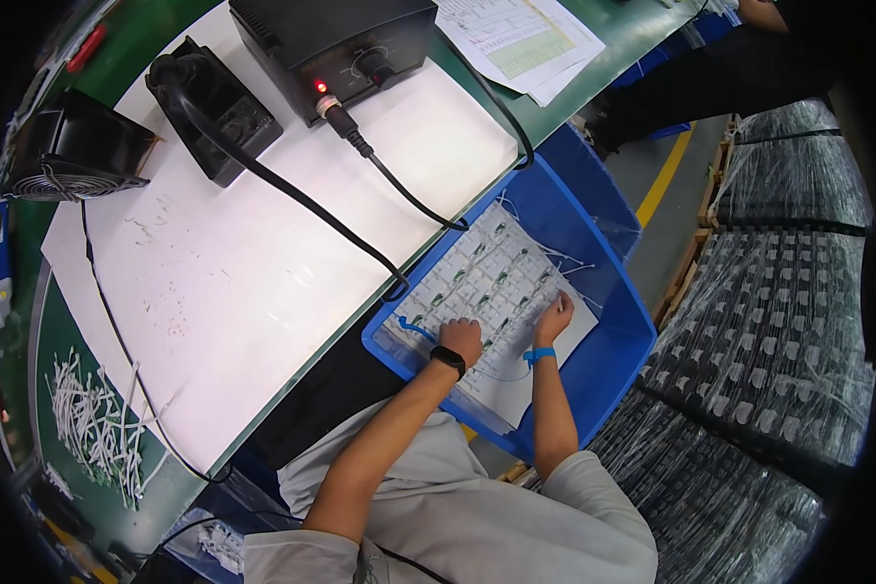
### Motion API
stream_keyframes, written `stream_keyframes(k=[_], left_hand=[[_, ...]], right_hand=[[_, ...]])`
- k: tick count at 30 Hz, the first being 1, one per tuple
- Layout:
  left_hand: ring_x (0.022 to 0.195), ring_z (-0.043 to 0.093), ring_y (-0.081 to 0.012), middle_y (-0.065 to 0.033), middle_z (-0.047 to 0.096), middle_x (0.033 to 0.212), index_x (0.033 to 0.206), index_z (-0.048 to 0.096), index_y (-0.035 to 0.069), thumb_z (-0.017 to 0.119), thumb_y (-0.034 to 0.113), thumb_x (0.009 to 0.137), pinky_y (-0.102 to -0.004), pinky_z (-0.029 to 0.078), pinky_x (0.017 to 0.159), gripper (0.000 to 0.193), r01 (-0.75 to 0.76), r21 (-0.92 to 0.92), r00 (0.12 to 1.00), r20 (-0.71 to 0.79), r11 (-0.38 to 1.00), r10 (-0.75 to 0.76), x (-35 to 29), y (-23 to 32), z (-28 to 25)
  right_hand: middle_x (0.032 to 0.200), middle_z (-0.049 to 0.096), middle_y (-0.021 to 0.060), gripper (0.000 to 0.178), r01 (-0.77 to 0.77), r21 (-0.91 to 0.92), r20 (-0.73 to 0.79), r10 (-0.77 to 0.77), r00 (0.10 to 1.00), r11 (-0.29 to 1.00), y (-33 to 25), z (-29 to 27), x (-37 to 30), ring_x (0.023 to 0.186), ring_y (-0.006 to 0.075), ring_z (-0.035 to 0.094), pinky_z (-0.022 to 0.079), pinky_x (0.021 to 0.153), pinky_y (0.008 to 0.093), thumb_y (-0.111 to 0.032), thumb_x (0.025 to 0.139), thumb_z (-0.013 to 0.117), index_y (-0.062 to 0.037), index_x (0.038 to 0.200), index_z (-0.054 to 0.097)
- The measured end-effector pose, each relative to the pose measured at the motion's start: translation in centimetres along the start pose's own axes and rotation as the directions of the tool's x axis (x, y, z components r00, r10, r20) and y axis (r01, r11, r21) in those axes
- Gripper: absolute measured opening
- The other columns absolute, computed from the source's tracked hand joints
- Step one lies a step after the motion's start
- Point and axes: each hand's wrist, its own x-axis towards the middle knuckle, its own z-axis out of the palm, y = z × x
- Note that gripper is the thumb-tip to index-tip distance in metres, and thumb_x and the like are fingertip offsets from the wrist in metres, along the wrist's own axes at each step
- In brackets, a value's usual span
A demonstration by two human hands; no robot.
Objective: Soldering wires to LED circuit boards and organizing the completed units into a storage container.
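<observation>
Both of my hands are inside a blue plastic bin (625, 326), over rows of small white parts with green pieces (477, 282) and thin white leads. My left hand (460, 339), with a black band at its wrist, is curled closed over the near edge of the rows; anything in its fingers is hidden. To its right, my right hand (555, 317) has its fingers bent together above the right side of the rows. What it pinches, if anything, is too small to make out. A blue strap (539, 354) circles the right wrist. White sheets (501, 401) lie under the parts.
A black soldering station (346, 44) with a lit red lamp stands on the white-covered bench (234, 292), beside an iron holder (209, 112) and a small fan (73, 156). White leads (97, 423) are piled at left. Wrapped pallets (759, 321) stand right; another person (711, 78) is behind.
</observation>
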Motion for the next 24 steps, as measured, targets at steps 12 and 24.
stream_keyframes(k=[12, 24], left_hand=[[0.100, 0.064, -0.0349, -0.0169, 0.066, 0.107, 0.110, 0.062, 0.004, 0.069, 0.032, 0.085, -0.0485, 0.053, 0.082, 0.038, -0.016, 0.010, 1.000, 0.012, 1.000, 0.016, -0.1, 0.1, -0.4], [0.100, 0.064, -0.0354, -0.0167, 0.066, 0.106, 0.106, 0.062, 0.005, 0.069, 0.031, 0.085, -0.0490, 0.053, 0.082, 0.034, -0.025, -0.009, 1.000, -0.015, 1.000, 0.025, -0.3, 0.3, -0.6]], right_hand=[[0.155, 0.030, 0.0328, 0.059, 0.193, -0.335, 0.251, -0.110, 0.962, 0.922, 1.2, 2.8, -2.2, 0.146, 0.0461, 0.024, 0.019, 0.122, 0.0453, -0.017, 0.097, 0.049, 0.0091, 0.148, 0.034], [0.124, 0.048, 0.0201, 0.038, 0.166, -0.271, 0.126, -0.137, 0.983, 0.948, -2.4, -0.4, -5.5, 0.119, 0.0382, 0.048, 0.038, 0.105, 0.0457, -0.022, 0.086, 0.076, -0.0030, 0.116, 0.060]])
